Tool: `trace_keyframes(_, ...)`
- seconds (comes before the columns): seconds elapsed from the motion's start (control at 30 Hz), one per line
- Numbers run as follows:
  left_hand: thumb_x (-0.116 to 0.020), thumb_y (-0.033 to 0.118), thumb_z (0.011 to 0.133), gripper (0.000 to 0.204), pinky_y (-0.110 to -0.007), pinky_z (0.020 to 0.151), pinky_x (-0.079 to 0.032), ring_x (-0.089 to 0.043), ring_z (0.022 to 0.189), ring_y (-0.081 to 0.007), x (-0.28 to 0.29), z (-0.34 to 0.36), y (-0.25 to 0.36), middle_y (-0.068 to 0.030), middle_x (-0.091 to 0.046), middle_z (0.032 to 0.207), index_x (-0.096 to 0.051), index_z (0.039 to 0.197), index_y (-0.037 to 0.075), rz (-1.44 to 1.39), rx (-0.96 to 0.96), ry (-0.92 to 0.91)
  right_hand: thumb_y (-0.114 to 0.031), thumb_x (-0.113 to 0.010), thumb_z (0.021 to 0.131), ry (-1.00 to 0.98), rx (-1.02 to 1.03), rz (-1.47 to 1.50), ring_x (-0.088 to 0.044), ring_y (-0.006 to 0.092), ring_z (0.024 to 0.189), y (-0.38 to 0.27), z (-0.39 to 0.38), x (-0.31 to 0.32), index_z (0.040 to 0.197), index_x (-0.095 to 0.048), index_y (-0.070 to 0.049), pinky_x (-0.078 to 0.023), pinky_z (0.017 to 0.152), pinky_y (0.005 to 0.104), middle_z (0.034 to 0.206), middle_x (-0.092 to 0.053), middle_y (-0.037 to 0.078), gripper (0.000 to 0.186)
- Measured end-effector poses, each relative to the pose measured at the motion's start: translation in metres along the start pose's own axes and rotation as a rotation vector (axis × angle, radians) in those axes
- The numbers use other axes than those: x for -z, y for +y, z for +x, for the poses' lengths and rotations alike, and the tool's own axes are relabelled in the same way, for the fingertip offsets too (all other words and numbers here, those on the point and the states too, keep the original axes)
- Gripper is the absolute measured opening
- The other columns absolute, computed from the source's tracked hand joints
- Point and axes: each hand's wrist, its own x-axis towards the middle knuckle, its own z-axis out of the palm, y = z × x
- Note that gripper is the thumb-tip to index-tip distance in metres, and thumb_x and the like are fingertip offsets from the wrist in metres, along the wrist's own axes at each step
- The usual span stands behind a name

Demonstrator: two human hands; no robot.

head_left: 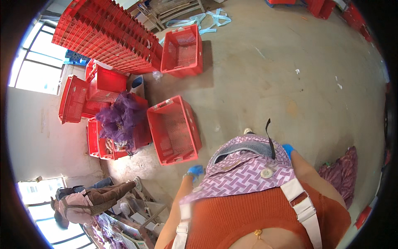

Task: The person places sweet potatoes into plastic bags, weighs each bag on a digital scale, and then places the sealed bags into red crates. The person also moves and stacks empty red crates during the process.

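Note:
My left hand (195,170), in a blue glove, hangs beside the checked apron (244,174). Nothing shows in it, and its fingers look loosely apart. Closest to it stands a red plastic crate (173,130) with perforated walls, apart from the hand. My right hand (288,149), also gloved in blue, shows only in part behind the apron's right side, so its fingers are hidden. A mesh sack (340,176), filled and purplish-red, rests on the floor to the right of that arm.
A tall pile of nested red crates (110,37) leans at the far left, with another red crate (181,52) beside it. Purple netting (122,116) covers crates near the wall. A person (85,203) stands by a cluttered table (124,226). Pale blue straps (203,20) lie on the floor.

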Motion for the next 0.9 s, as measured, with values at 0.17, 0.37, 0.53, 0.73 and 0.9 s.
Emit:
trace_keyframes(0.17,-0.051,0.021,0.081,0.029,-0.029,0.076,-0.044,-0.058,0.085,-0.0179,-0.053,0.014,-0.048,-0.0114,-0.061,0.099,-0.06,0.102,0.003,-1.276,0.489,0.136,-0.026,-0.048,0.083,0.044,0.11,-0.128,-0.056,0.0162,0.064,-0.309,-0.006,0.028,0.084,-0.057,-0.005,-0.044,0.055,0.0295,0.078,-0.061,0.008,0.023)
trace_keyframes(0.37,-0.051,0.022,0.081,0.029,-0.029,0.076,-0.044,-0.058,0.085,-0.0176,0.032,0.046,-0.012,-0.0108,-0.061,0.099,-0.06,0.101,0.004,-1.163,0.538,0.018,-0.028,-0.045,0.082,0.012,0.183,-0.238,-0.058,0.017,0.069,-0.499,0.104,0.01,0.085,-0.058,-0.005,-0.044,0.056,0.0313,0.081,-0.061,0.008,0.026)
trace_keyframes(0.53,-0.05,0.022,0.081,0.028,-0.03,0.076,-0.044,-0.057,0.086,-0.0174,0.22,0.127,0.019,-0.0104,-0.061,0.099,-0.061,0.101,0.005,-1.043,0.433,-0.034,-0.033,-0.049,0.082,-0.183,0.084,-0.166,-0.055,0.0155,0.069,-0.573,0.111,-0.055,0.093,-0.058,-0.009,-0.044,0.059,0.0293,0.081,-0.061,0.005,0.028)
trace_keyframes(0.73,-0.054,0.027,0.08,0.047,-0.031,0.083,-0.043,-0.055,0.098,-0.0215,0.412,0.229,0.043,-0.014,-0.056,0.111,-0.046,0.121,0.005,-0.91,0.375,0.07,-0.026,-0.049,0.078,-0.194,-0.021,-0.352,-0.056,0.0174,0.065,-0.642,0.156,-0.104,0.078,-0.061,-0.004,-0.044,0.058,0.0312,0.073,-0.062,0.009,0.025)
trace_keyframes(0.9,-0.055,0.052,0.07,0.074,-0.042,0.098,-0.031,-0.042,0.115,-0.0375,0.344,0.322,0.04,-0.0204,-0.044,0.124,-0.041,0.124,0.005,-0.171,0.002,-0.595,-0.026,-0.045,0.08,-0.233,0.185,-0.87,-0.059,0.0247,0.073,-0.687,0.277,-0.118,0.087,-0.061,-0.002,-0.045,0.065,0.035,0.084,-0.063,0.015,0.03)
